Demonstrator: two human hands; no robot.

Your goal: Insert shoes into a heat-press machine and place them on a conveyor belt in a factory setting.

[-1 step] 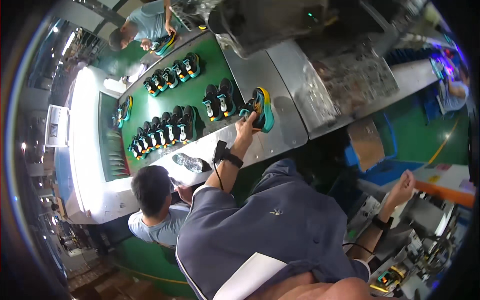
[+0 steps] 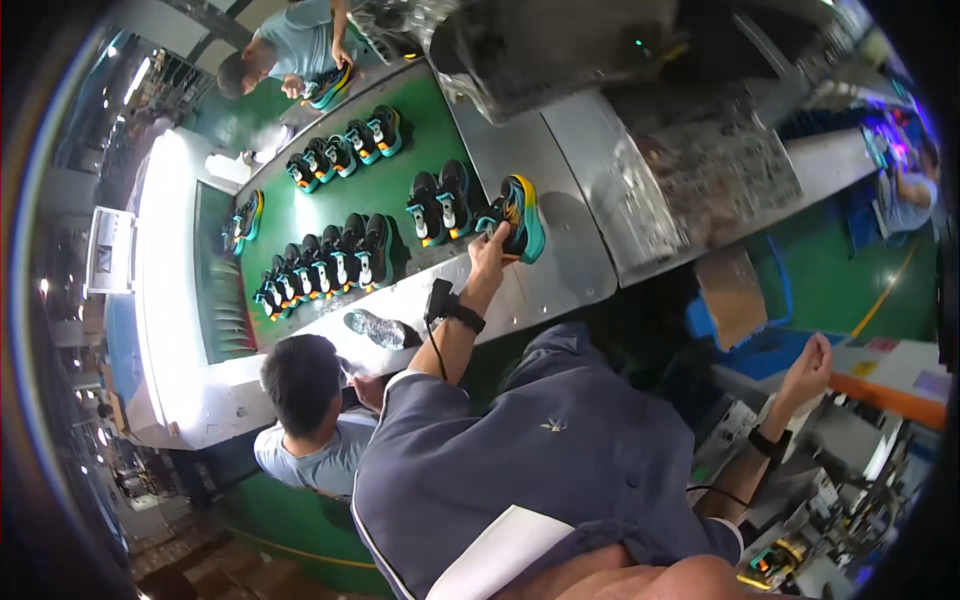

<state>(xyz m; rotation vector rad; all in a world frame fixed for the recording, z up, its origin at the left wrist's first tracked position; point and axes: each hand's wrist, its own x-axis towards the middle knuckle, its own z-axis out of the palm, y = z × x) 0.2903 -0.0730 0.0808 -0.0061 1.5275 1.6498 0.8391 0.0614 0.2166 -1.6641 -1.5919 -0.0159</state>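
Observation:
My left hand (image 2: 487, 252) grips a sneaker (image 2: 522, 215) over the steel end of the table. The shoe is black with a teal, yellow and orange sole, tilted with its sole toward the right. Two similar sneakers (image 2: 440, 200) stand just left of it on the green belt (image 2: 345, 190). Farther left is a row of several more sneakers (image 2: 328, 260), with another row (image 2: 345, 148) behind. Out to the right, my right hand (image 2: 806, 372) is raised with its fingers loosely stretched and nothing visible in it. Both wrists wear black bands.
A co-worker (image 2: 310, 400) sits at the near left of the table; another (image 2: 290, 55) handles a shoe at the far end. A dark machine (image 2: 560, 55) stands ahead. A cardboard piece (image 2: 730, 295) lies at right, near an orange-edged bench (image 2: 890, 395). Equipment crowds the lower right.
The view has shifted very slightly. My right hand sits a touch higher in the picture. My left hand still grips the sneaker in nearly the same place.

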